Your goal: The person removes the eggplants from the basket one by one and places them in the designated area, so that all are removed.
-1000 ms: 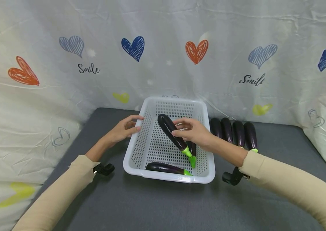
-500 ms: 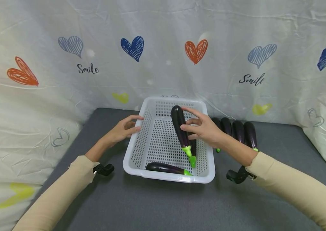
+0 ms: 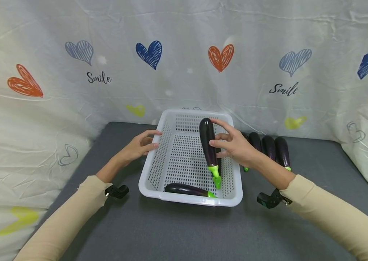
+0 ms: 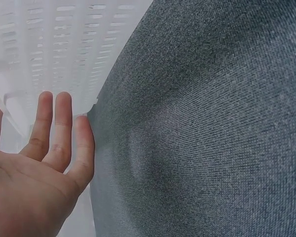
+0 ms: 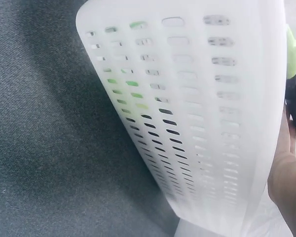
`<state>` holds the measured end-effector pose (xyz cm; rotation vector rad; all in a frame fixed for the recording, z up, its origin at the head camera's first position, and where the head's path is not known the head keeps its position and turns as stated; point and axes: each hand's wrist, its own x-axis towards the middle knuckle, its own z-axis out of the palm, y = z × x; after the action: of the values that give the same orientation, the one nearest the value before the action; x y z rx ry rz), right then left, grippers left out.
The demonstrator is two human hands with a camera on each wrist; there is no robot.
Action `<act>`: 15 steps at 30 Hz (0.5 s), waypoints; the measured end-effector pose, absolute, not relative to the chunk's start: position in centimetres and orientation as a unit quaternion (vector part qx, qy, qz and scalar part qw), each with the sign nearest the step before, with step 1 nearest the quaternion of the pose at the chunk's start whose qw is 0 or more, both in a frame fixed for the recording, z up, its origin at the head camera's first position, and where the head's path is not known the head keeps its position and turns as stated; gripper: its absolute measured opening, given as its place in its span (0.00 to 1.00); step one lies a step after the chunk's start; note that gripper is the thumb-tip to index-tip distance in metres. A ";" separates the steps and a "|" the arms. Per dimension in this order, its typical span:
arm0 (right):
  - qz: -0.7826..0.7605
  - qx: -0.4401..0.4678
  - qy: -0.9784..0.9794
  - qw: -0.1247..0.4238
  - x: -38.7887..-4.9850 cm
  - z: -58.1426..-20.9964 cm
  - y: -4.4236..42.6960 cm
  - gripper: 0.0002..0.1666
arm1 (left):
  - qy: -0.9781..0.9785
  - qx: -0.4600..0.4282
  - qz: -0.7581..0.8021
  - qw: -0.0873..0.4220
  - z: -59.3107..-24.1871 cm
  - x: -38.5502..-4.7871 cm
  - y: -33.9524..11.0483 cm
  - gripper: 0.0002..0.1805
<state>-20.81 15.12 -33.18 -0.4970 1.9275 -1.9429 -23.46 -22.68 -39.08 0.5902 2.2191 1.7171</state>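
Observation:
In the head view my right hand (image 3: pixel 236 146) holds a dark purple eggplant (image 3: pixel 207 143) between thumb and fingers, its green stem end down, over the right part of a white perforated basket (image 3: pixel 151 163). Behind it, mostly hidden, another eggplant (image 3: pixel 219 165) lies along the basket's right side. A third eggplant (image 3: pixel 185 189) lies along the near wall inside. My left hand (image 3: pixel 136 148) touches the basket's left rim with its fingers extended; in the left wrist view that hand (image 4: pixel 44 168) has its fingers against the basket wall (image 4: pixel 64 44). The right wrist view shows the hand (image 5: pixel 288 182) partly behind the basket wall (image 5: pixel 256 123).
Several eggplants (image 3: pixel 268 148) stand in a row on the grey table (image 3: pixel 184 232) to the right of the basket, partly hidden by my right forearm. A white curtain (image 3: pixel 184 83) printed with hearts hangs behind the table.
My right hand has moved to the right with the eggplant, which has turned from a slant to nearly upright in the view. My left hand and the basket have stayed in place.

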 end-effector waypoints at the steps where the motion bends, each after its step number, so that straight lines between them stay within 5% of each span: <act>1: -0.688 -0.177 0.681 0.179 -20.8 -33.2 15.2 0.43 | 0.767 0.204 0.593 0.137 -39.1 -23.5 -22.7 0.28; 15: -0.706 -0.173 0.659 0.193 -20.7 -33.9 15.8 0.42 | 0.765 0.206 0.594 0.140 -39.1 -23.5 -22.6 0.28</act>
<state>-20.69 15.85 -33.88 -0.4862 1.8500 -1.9812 -23.52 -22.64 -39.07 0.5948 2.2094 1.7177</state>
